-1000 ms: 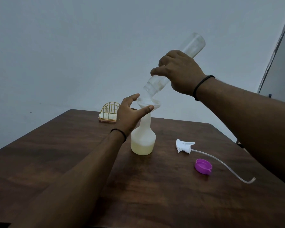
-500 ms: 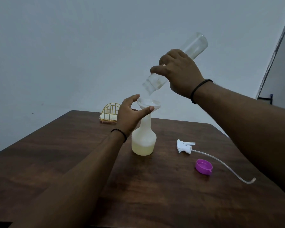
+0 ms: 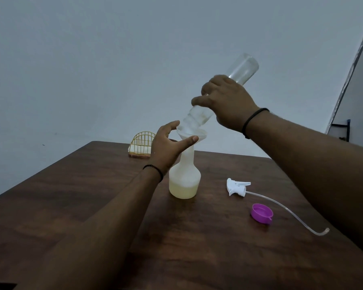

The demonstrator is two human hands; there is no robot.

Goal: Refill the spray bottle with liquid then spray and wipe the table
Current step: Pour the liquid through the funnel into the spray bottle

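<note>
A white translucent spray bottle (image 3: 184,181) stands on the dark wooden table (image 3: 92,206), with pale yellow liquid in its lower part. A white funnel (image 3: 192,135) sits in its neck. My left hand (image 3: 168,145) grips the funnel rim between thumb and fingers. My right hand (image 3: 226,101) holds a clear plastic bottle (image 3: 242,70) upside down and tilted, its mouth down inside the funnel. The clear bottle looks nearly empty. The white trigger sprayer head (image 3: 237,186) with its long clear tube lies on the table to the right of the spray bottle.
A purple cap (image 3: 262,213) lies open side up near the tube. A gold wire holder (image 3: 142,144) with something white in it stands at the table's far edge. A grey wall is behind the table.
The clear bottle's mouth, lifted slightly above the funnel half a second ago, has come back down into it. My left hand has stayed on the funnel.
</note>
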